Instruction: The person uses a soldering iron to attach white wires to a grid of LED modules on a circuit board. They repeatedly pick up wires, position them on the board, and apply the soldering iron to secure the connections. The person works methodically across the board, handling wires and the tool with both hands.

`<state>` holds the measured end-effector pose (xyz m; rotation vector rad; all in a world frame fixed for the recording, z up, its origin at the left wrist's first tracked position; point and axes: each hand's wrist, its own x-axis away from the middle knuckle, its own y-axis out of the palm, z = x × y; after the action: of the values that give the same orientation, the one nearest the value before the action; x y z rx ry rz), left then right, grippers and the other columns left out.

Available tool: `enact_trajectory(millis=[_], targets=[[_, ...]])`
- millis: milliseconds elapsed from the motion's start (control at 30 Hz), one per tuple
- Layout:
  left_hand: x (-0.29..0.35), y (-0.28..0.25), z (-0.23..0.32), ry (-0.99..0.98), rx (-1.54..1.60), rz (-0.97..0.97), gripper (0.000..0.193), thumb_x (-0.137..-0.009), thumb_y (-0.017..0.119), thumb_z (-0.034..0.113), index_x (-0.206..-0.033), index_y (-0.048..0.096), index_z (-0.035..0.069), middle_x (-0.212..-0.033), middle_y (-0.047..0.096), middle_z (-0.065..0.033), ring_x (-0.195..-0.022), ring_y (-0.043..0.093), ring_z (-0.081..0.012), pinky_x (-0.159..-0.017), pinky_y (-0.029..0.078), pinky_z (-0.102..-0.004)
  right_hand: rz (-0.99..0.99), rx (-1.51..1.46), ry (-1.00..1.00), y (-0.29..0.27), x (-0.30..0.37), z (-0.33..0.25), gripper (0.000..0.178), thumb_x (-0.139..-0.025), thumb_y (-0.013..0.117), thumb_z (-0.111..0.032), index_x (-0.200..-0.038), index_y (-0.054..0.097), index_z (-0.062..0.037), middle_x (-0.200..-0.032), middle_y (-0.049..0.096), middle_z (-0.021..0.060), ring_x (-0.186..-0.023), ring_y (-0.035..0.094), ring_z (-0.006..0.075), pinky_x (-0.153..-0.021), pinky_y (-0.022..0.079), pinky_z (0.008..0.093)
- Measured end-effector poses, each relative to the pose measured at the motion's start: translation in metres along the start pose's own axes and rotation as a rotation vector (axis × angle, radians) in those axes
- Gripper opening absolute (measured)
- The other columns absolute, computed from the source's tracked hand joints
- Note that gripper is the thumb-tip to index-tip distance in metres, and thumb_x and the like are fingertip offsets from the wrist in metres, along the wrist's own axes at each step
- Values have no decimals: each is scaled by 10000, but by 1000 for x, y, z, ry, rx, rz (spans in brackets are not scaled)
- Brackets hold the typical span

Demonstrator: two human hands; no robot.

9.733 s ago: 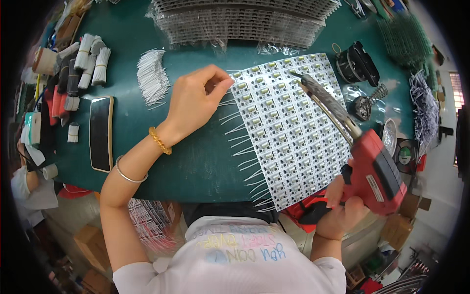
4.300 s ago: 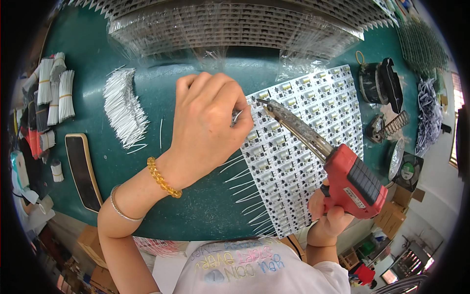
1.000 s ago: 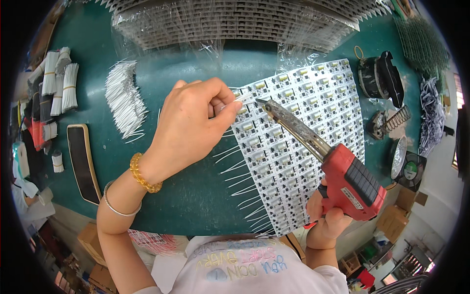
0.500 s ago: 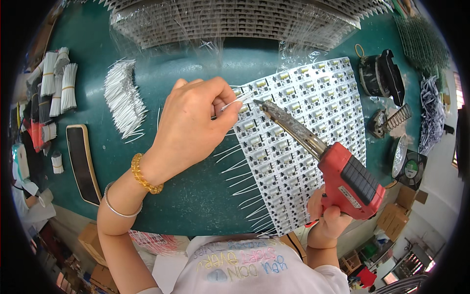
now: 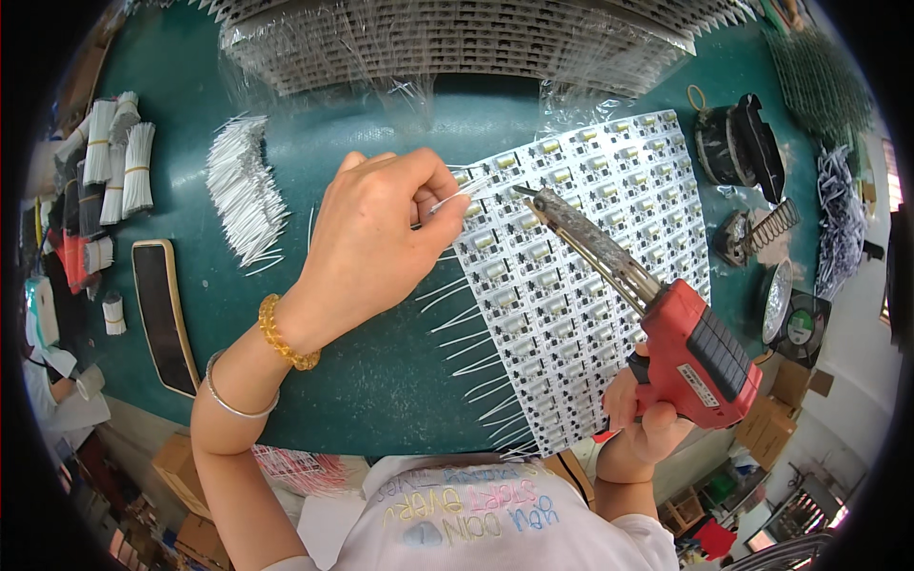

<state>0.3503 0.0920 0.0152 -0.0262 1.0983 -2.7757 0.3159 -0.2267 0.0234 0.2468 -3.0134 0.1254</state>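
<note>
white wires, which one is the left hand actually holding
The single white wire pinched between the left hand's fingertips at the circuit panel's upper-left edge. The others lie loose in a pile or already stick out along the panel's left edge.

Bare green table [image 5: 371, 381] lies open between the dark flat slab [image 5: 164, 314] at left and the circuit panel [image 5: 581, 285]. Loose white wire pile [image 5: 246, 195] crowds upper left. Wrapped board stacks [image 5: 457, 43] wall the far edge. Stand and coil [image 5: 752, 233] clutter the right side.
</note>
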Motion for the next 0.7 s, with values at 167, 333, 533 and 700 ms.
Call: enact_trajectory(millis=[167, 333, 533, 700], targets=[[9, 0, 2, 77, 86, 231, 77, -813, 693, 91, -784, 639, 45, -617, 611, -43, -521, 517, -166, -587, 410, -295, -24, 81, -197, 4, -4, -3, 762, -886, 594, -526, -1188, 421, 152, -487, 467, 10, -367, 426, 96, -372, 350, 234], [17, 12, 14, -43, 163, 135, 103, -808, 687, 81, -747, 606, 61, -604, 592, -49, -500, 519, -222, -580, 411, -328, -35, 99, -215, 5, 0, 0, 779, -867, 618, -537, -1195, 428, 144, -498, 475, 12, -365, 420, 93, -363, 330, 233], [17, 25, 9, 92, 20, 215, 118, -795, 719, 69, -732, 621, 52, -574, 520, -21, -498, 412, -143, -515, 359, -289, -13, 41, -118, 23, -1, -10, 769, -795, 708, -534, -1157, 471, 102, -516, 469, 28, -360, 423, 108, -346, 304, 241], [18, 28, 7, 139, -13, 245, 146, -780, 724, 55, -707, 597, 61, -568, 511, -18, -493, 415, -154, -516, 357, -293, -123, -60, -169, 18, -8, 0, 733, -801, 707, -524, -1122, 482, 95, -525, 481, 33, -353, 420, 109, -346, 313, 242]])
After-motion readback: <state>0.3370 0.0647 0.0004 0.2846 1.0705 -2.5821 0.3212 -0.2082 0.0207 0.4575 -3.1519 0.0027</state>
